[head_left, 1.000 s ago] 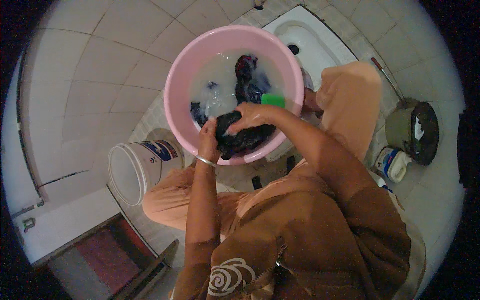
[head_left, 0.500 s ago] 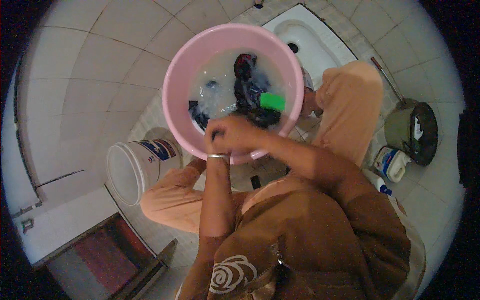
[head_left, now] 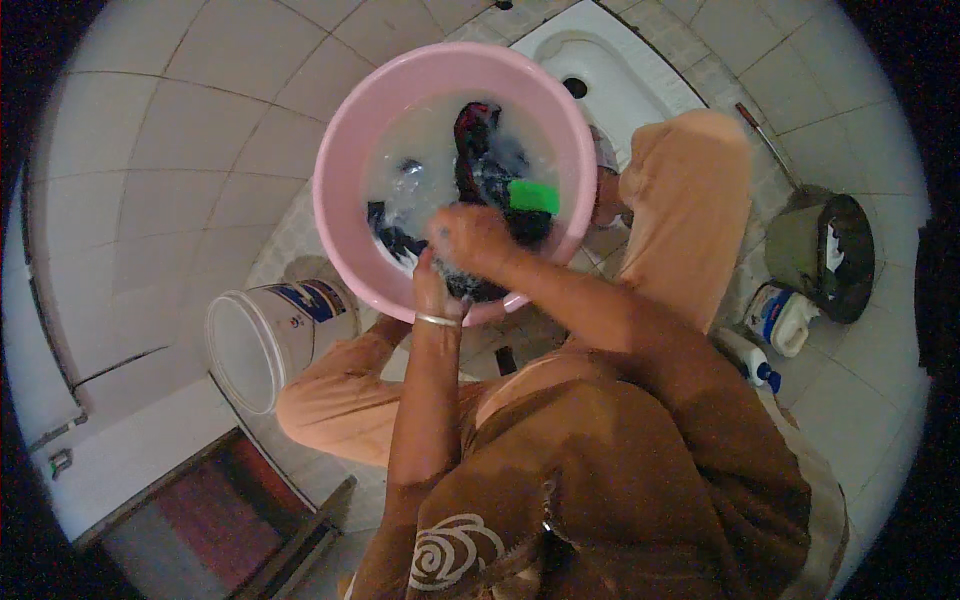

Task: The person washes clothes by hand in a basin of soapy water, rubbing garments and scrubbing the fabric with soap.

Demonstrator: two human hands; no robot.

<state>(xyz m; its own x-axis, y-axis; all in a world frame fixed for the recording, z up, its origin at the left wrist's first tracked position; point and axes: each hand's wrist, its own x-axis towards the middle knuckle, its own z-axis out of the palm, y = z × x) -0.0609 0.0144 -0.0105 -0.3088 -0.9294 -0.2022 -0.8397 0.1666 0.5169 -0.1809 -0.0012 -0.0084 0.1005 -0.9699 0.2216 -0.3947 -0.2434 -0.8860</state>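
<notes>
A round pink tub holds cloudy, sudsy water and dark wet cloths. At the tub's near rim my left hand, with a pale bangle at the wrist, is closed around a bunch of dark cloth. My right hand is curled into a fist just beyond it, against the same cloth; its fingertips are hidden. A bright green rectangular block rests on the dark garment to the right. Another dark piece of cloth floats at the left side.
A white bucket lies tipped at the left by my knee. A white squat toilet pan is set into the floor beyond the tub. On the right stand a dark bin, a white jug and a bottle with a blue cap.
My right hand has shifted slightly forward, away from my left wrist, and the dark cloth between my hands now shows. The whole view has moved slightly.
</notes>
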